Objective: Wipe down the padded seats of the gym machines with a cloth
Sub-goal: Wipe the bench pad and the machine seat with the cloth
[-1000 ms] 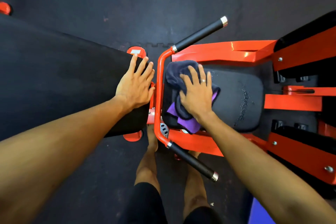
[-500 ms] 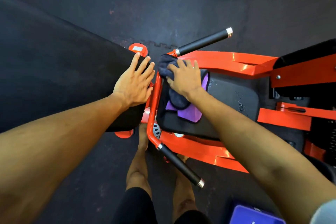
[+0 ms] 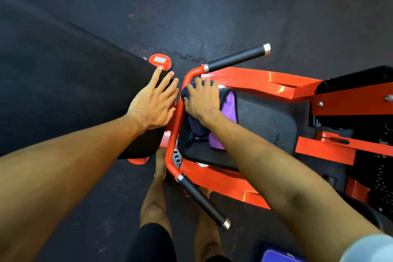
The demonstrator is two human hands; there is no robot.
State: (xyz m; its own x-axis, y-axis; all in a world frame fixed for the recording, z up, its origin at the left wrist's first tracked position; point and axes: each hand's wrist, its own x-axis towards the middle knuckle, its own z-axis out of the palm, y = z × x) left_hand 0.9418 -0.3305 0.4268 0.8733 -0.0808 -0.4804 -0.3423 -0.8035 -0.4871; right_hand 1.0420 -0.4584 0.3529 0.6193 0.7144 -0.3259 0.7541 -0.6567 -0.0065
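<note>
A black padded seat (image 3: pixel 265 125) sits inside an orange machine frame (image 3: pixel 276 87). A dark blue and purple cloth (image 3: pixel 229 108) lies bunched on the seat's far left corner. My right hand (image 3: pixel 202 100) presses down on the cloth, fingers spread towards the seat edge near the orange bar. My left hand (image 3: pixel 153 104) rests flat, fingers straight, on the end of a large black pad (image 3: pixel 63 91) to the left of the seat. Small specks or droplets mark the seat's right part.
Two black handle grips (image 3: pixel 238 59) (image 3: pixel 204 202) stick out from the orange bar (image 3: pixel 176 130) around the seat. My bare legs and feet (image 3: pixel 157 187) stand on the dark rubber floor below. More orange arms and black pads (image 3: pixel 357 85) lie to the right.
My right hand slid the cloth from the seat's left-middle up to its far left corner. My left hand stayed on the black pad. The view shifted slightly.
</note>
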